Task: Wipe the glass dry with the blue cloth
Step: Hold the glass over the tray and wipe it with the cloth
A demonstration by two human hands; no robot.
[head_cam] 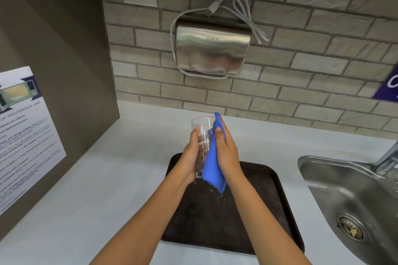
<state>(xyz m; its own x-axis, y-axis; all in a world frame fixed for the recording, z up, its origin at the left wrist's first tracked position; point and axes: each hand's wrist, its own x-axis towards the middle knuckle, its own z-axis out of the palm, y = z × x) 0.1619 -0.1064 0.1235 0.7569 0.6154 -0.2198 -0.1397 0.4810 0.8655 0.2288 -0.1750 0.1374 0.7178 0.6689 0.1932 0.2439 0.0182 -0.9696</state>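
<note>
Glass (pixel 202 135) is sitting upright in my left hand (pixel 191 155), held above the far edge of the dark tray (pixel 269 200), likely so drips are landing on the tray and not on the white counter (pixel 107 178); droplets are showing on the tray just under the glass base. I'm wrapping my left fingers around the glass's left side, thumb pressing near the rim, palm cupping the lower part, so the grip is closed on the tumbler. My right hand (pixel 226 153) is pressing the blue cloth (pixel 213 163) flat against the glass's right wall, fingers closed onto the cloth, thumb on the near face. Cloth is lying between my right palm and the glass, its top corner poking above the rim, its tail hanging below the base toward the tray. I'm judging this as mid-wipe on the outside wall; I cannot tell if the inside is dry. Steel sink (pixel 344 189) is lying right of the tray, clear of both hands.
</note>
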